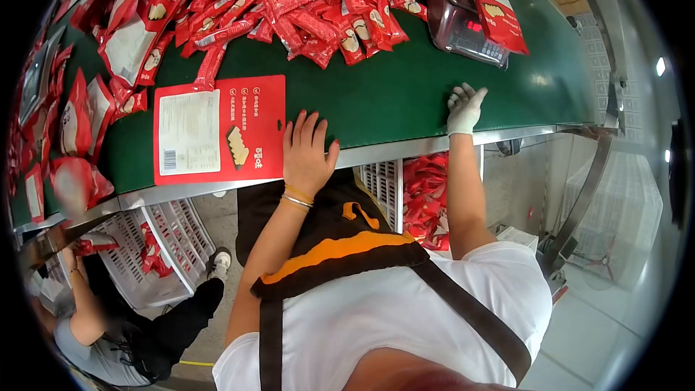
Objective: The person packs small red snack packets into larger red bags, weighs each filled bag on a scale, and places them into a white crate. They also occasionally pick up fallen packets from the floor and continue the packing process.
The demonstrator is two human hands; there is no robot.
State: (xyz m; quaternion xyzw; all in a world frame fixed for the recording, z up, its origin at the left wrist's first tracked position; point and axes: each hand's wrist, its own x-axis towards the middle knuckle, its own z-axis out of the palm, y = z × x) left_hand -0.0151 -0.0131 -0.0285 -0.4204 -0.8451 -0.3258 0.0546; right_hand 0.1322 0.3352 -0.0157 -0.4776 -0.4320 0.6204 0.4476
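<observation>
Pressing the pouch [224,134] lightly suits, I judge. My left hand [307,156] lies fingers apart; my right hand [465,110], seemingly empty, half-curls.

Your bare left hand [308,156] lies spread at the right edge of a flat red bag [250,130] on the green table [391,90]. Your gloved right hand [464,110], fingers loosely curled, is near the scale [472,45], whose right side a red pouch [498,13] partly covers. Beyond your left hand, small red packets [311,18] lie heaped.
</observation>
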